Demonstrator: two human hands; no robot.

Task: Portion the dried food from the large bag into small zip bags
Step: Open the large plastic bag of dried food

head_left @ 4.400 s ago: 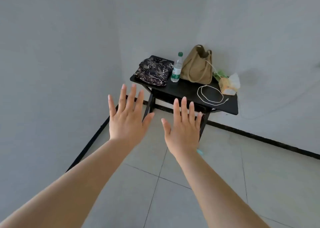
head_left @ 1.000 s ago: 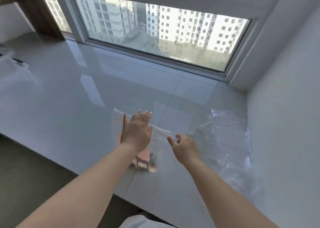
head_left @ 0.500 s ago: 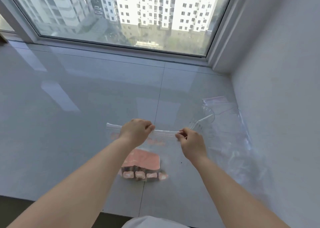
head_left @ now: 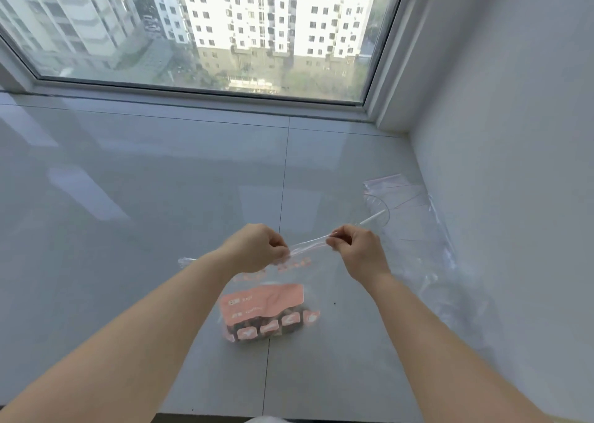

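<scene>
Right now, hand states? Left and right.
Left hand: closed, pinching the large bag's top edge.
Right hand: closed, pinching the same edge.

Upright clear large bag (head_left: pixel 266 297), pink label, dark dried food (head_left: pixel 257 324) at bottom.

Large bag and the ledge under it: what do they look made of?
Large bag: thin clear plastic film, glossy, judging by the ledge showing through it and its wrinkling between both hands; pink printed label. Ledge: probably polished ceramic or stone tile, given grout lines and mirror-like window reflections.
</scene>
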